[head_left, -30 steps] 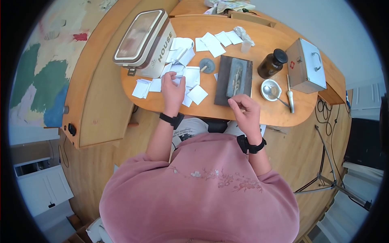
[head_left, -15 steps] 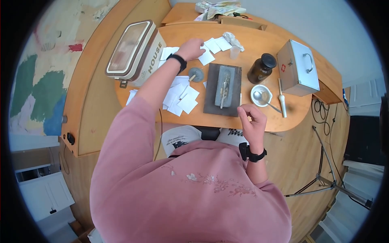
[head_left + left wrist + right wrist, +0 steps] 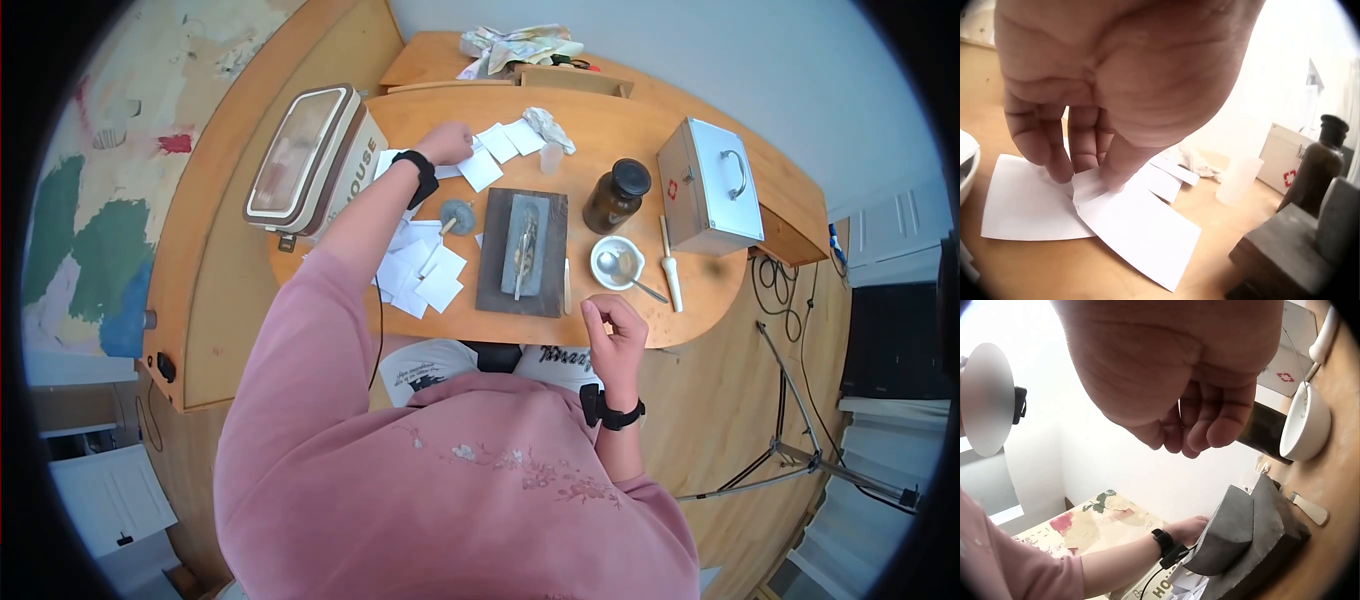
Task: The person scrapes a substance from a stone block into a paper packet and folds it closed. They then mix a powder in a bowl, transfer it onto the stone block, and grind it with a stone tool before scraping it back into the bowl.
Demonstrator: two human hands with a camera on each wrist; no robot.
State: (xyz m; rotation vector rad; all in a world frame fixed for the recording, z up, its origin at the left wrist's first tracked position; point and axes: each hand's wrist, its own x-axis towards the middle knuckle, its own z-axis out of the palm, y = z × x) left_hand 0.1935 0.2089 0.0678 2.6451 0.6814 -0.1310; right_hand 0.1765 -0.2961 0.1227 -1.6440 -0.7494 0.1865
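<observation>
At the far left of the table, my left hand is among white paper squares. The left wrist view shows the hand pinching a small folded white paper between thumb and fingers, over larger sheets. My right hand is raised by the table's near edge, its fingers loosely curled with nothing visible in them; the right wrist view shows the same hand. Left of it, a grey stone slab lies on a dark board, with a thin stick on the slab.
A HOUSE box stands left, a round grey piece near the papers. To the right are a brown jar, a white bowl with a spoon, a white-handled tool and a metal case. A clear cup stands behind the board.
My left hand has gone from the near papers to the far ones and now pinches a paper there. My right hand has drawn back from the slab's near end.
</observation>
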